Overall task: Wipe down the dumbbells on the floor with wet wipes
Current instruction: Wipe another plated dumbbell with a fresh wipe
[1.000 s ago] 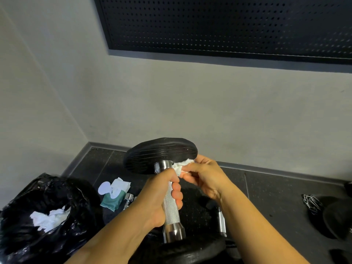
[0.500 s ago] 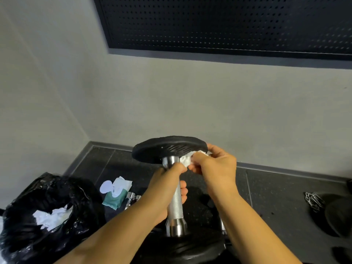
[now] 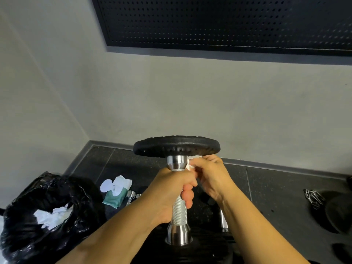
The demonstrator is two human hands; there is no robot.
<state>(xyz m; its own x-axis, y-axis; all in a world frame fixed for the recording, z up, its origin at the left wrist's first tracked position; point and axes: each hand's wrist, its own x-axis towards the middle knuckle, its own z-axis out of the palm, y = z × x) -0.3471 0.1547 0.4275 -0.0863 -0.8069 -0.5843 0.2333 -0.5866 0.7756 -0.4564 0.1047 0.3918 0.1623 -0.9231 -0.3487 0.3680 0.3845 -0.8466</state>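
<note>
A dumbbell stands upright in front of me, its black top plate level and its lower plate on the dark floor. My left hand grips the knurled chrome handle just below the upper collar. My right hand pinches a white wet wipe against the underside of the top plate, beside the collar. Most of the wipe is hidden behind the fingers.
A black rubbish bag with used white wipes sits at the left. A green wet-wipe pack lies open on the floor near chrome dumbbell parts. Another chrome bar lies behind my right forearm. Black plates and a chain lie at the right.
The dumbbell has gone from tilted left to upright, its top plate now level. My right hand with the wipe has slid along under the plate, close to the collar.
</note>
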